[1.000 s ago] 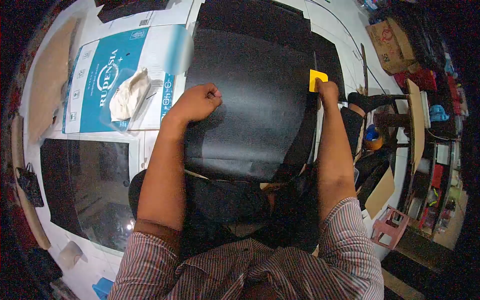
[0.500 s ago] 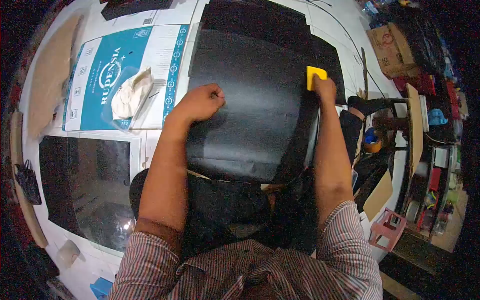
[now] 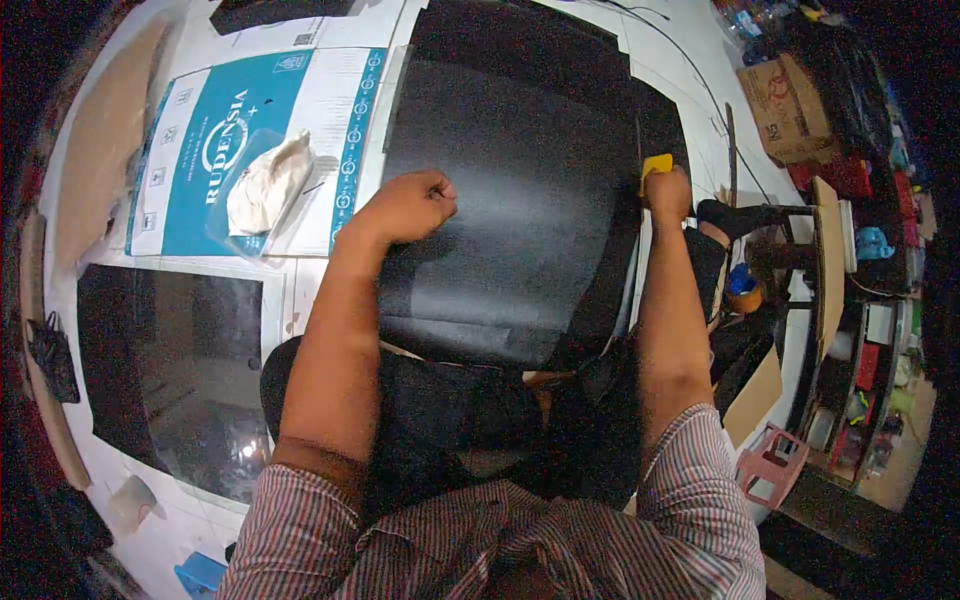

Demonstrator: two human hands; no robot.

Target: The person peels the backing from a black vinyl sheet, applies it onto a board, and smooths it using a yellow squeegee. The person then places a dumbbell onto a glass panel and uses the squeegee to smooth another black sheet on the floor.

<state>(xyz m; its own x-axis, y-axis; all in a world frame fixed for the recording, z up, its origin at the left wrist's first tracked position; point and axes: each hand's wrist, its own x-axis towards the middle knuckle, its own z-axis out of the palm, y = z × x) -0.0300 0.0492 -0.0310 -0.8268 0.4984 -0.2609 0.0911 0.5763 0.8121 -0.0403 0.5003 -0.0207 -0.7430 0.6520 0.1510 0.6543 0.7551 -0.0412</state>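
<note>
In my right hand (image 3: 667, 195) is a flat yellow squeegee (image 3: 656, 165), gripped near the right edge of a large black sheet (image 3: 500, 200). The sheet has a smooth, slightly shiny surface and lies in front of my knees. My left hand (image 3: 410, 205) is curled into a loose fist over the sheet's left side; nothing shows between its fingers. Whether that hand rests on the sheet or hovers just above it, I cannot tell.
Left of the sheet lies a teal and white cardboard piece (image 3: 225, 130) with a whitish cloth (image 3: 268, 185) on plastic. Nearer is a dark glossy panel (image 3: 190, 370). At right are a brown cardboard box (image 3: 785, 110), tape (image 3: 745, 293), a pink plastic stool (image 3: 773, 465) and cluttered shelves.
My right hand has moved right and slightly toward me with the squeegee, which is now tilted and partly covered by my fingers. My left hand has hardly moved.
</note>
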